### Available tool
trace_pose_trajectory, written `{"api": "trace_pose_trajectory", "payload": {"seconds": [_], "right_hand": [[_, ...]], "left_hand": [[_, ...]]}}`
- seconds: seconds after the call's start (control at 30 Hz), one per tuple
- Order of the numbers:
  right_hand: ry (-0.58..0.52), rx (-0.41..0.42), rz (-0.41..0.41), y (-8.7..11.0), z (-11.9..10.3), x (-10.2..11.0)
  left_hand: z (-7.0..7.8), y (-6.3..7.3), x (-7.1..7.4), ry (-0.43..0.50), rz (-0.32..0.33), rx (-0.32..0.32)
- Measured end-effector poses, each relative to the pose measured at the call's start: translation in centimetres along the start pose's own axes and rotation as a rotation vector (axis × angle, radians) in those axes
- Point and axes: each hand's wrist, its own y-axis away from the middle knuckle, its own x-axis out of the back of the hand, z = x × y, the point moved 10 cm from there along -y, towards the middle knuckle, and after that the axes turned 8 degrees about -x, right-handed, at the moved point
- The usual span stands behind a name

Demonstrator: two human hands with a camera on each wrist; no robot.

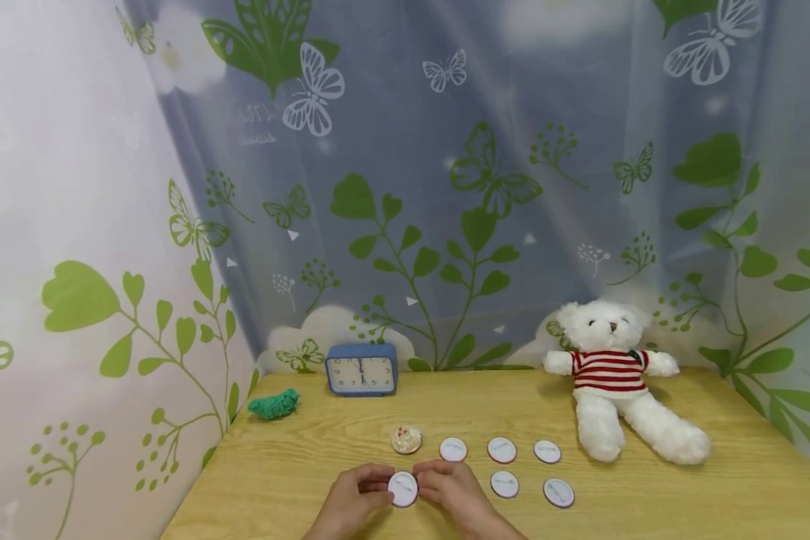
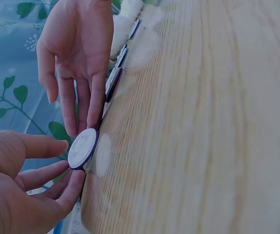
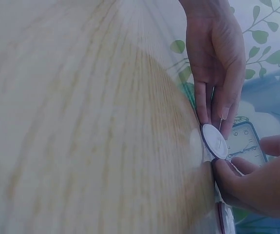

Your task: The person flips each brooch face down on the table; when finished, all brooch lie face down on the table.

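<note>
A round button badge [image 1: 403,489], white pin-side up, lies between my two hands near the front of the table. My left hand [image 1: 356,501] holds it at its left edge, the thumb low and the fingers higher up. From the other side my right hand [image 1: 455,495] touches the rim with nearly straight fingertips. The left wrist view shows this badge [image 2: 83,148] tilted, with the right hand [image 2: 79,63] reaching down to it. In the right wrist view the badge [image 3: 214,141] sits among both hands' fingertips; whether it touches the wood is unclear.
Just behind my hands lies a patterned badge [image 1: 407,440]. Several white-backed badges [image 1: 502,450] lie in two rows to the right. Farther back are a green crumpled thing [image 1: 274,405], a blue alarm clock [image 1: 361,370] and a white teddy bear [image 1: 610,382] against the curtain.
</note>
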Motion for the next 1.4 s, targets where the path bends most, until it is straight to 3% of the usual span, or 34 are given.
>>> {"api": "trace_pose_trajectory", "payload": {"seconds": [0.57,0.87,1.03,1.2,1.4], "right_hand": [[-0.003,-0.021,0.017,0.2,0.2,0.2],[-0.023,-0.015,-0.01,0.2,0.2,0.3],[-0.043,-0.005,-0.023,-0.1,-0.7,0.6],[-0.045,0.002,-0.03,-0.7,-2.2,1.3],[-0.053,0.003,-0.029,-2.0,-2.9,2.1]], "left_hand": [[-0.3,0.3,0.0,-0.038,-0.017,0.034],[-0.2,0.2,0.2,-0.039,-0.011,0.007],[0.0,-0.4,1.1,-0.06,0.037,-0.008],[0.3,-1.4,2.2,-0.046,0.093,0.051],[0.2,-2.8,3.2,-0.031,0.127,0.081]]}}
